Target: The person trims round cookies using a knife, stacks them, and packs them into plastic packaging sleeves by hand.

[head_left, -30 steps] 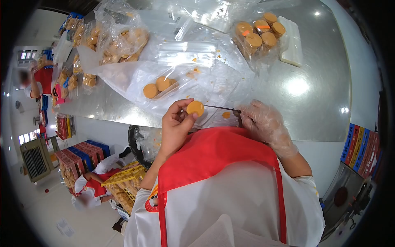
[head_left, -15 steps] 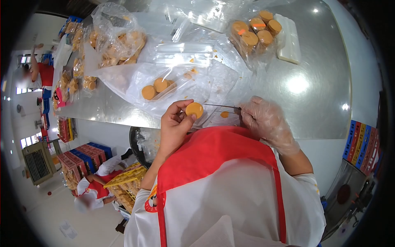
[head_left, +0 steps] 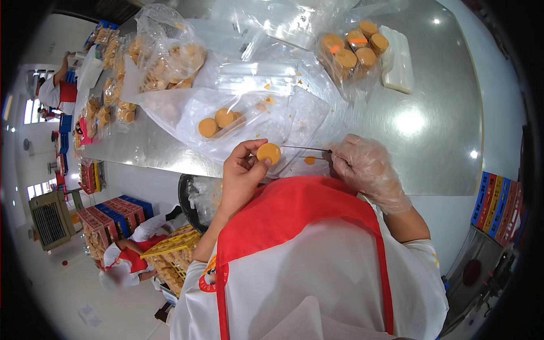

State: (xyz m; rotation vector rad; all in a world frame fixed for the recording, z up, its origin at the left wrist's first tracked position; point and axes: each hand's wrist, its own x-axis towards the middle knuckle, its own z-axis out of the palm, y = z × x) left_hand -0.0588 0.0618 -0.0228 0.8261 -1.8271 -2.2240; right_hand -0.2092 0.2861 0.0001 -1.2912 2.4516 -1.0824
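Note:
My bare left hand (head_left: 245, 171) pinches a round tan biscuit (head_left: 268, 153) between thumb and fingers, its flat face toward me. In a clear plastic glove, my right hand (head_left: 362, 169) is closed around the end of a thin metal blade (head_left: 306, 148). The blade points left, its tip beside the biscuit's edge; whether they touch I cannot tell. Below the blade lies a tan scrap (head_left: 309, 160) on the plastic. Just beyond my left hand, a few more round biscuits (head_left: 208, 127) rest on a clear plastic sheet (head_left: 170, 107).
Bagged round biscuits (head_left: 356, 46) stand at the back right beside a stack of clear bags (head_left: 398, 62). A large bag of biscuits (head_left: 170, 65) sits at the back left of the metal table (head_left: 436, 147). Lower left, a co-worker (head_left: 127, 258) is near a yellow crate (head_left: 175, 255).
My hands and the biscuit stay almost in place. The whole view has shifted slightly, and a distant co-worker at the far left has changed posture.

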